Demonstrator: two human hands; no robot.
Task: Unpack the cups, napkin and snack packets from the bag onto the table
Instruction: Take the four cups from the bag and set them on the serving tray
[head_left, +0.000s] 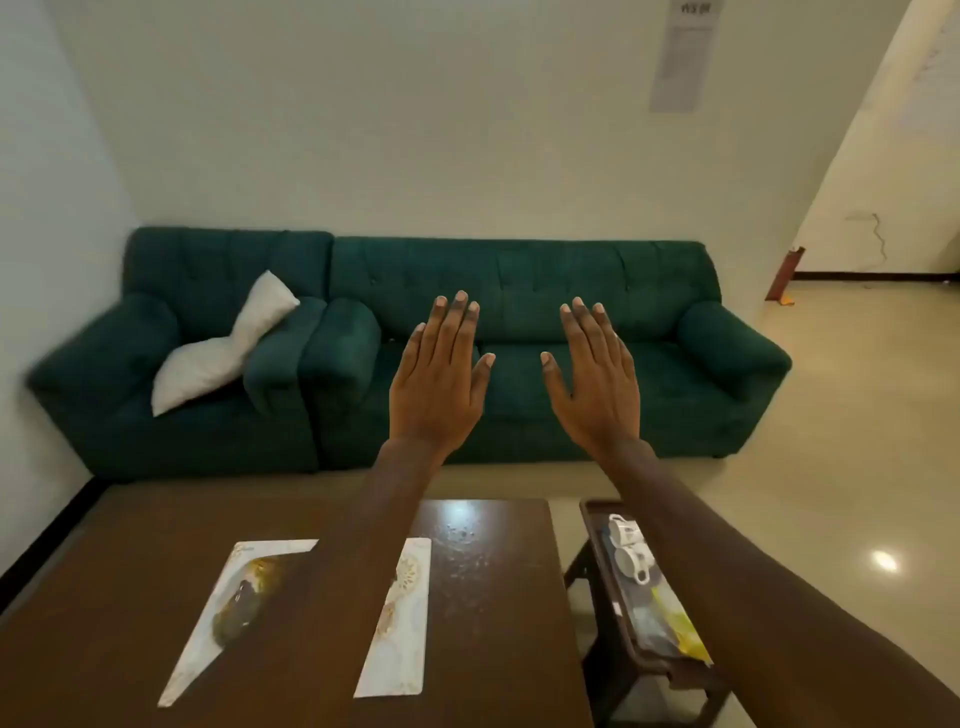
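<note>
Two hands are hovering in front of a green tufted sofa (519, 291), the left hand (439, 379) and right hand (595, 384) both spread flat, fingers straight, holding nothing. Unpacking is seemingly not yet begun: two glossy white cups (631, 548) are lying on their sides near a crinkly yellow snack packet (678, 623) on a dark tray (592, 525) just right of the polished brown surface (493, 597). Whether a clear bag is wrapping them, I cannot tell. Next, the right hand is likely needing to drop and pinch a cup's smooth rim.
</note>
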